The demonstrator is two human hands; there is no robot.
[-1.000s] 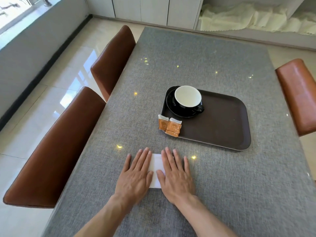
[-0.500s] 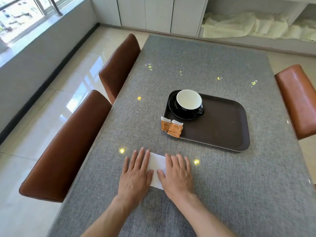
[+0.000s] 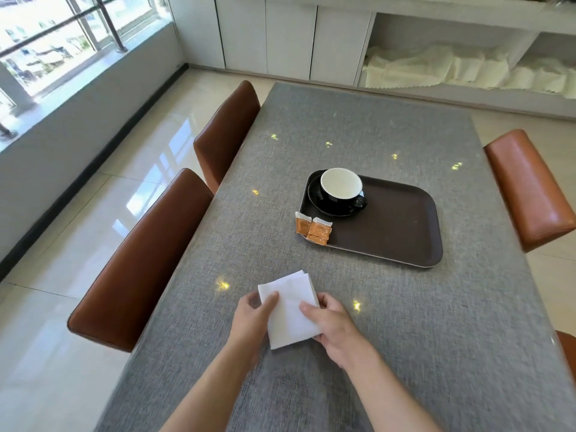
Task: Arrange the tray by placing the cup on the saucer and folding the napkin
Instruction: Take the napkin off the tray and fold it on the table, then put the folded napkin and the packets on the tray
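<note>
Now, my left hand (image 3: 252, 316) and right hand (image 3: 332, 322) pinch the folded white napkin (image 3: 288, 310) between them by its side edges | fingers under it hidden | black cup (image 3: 341, 190), white inside, sits on glossy saucer (image 3: 318, 202) ahead, on dark rounded tray (image 3: 402, 226) | two orange sachets (image 3: 313, 230) overlap its near corner | grey woven tabletop (image 3: 405, 322).

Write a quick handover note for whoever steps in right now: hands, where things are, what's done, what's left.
Left hand and right hand both pinch the folded white napkin over the table, near the person.
Cup stands on the saucer at the tray's far-left corner: done.
Two orange packets lie on the tray's near-left edge.
Left: finish the napkin, probably set it on the tray.
</note>
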